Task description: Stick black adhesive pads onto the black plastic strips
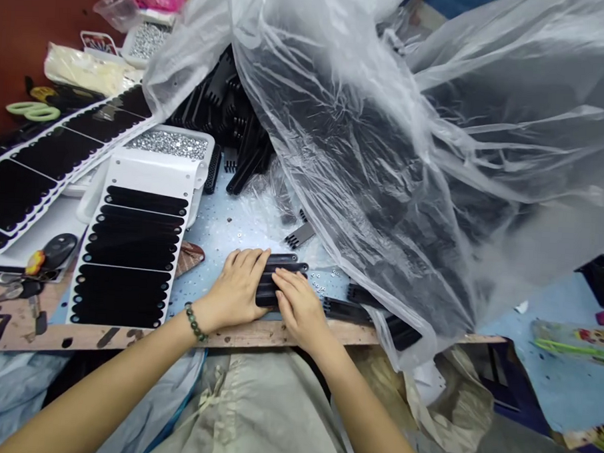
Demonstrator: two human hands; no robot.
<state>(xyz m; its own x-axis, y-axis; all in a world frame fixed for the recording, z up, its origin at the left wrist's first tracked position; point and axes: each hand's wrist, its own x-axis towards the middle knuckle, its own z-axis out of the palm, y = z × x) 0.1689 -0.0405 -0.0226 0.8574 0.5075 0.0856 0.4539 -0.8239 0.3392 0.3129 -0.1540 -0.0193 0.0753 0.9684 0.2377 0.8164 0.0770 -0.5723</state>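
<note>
Black plastic strips (280, 279) lie bunched under both hands, the left hand (234, 290) and right hand (298, 310) gripping them together on the blue table (221, 233); a white card of black strips (131, 246) sits at nine o'clock, clear polythene sheeting (385, 157) at one.

A clear polythene sheet (346, 121) hangs over the far and right part of the tabletop (216, 229), which has a wooden front edge (277, 333). On the left, a white tray (200, 142) holds silver rhinestones; a second tray of the same beads (147, 39) sits farther back. A white card (149, 170) carries rows of black rounded strips, and a longer white sheet (91, 170) bears black panels. Green-handled scissors (33, 111) lie beyond it, near a cream packet (83, 70).
</note>
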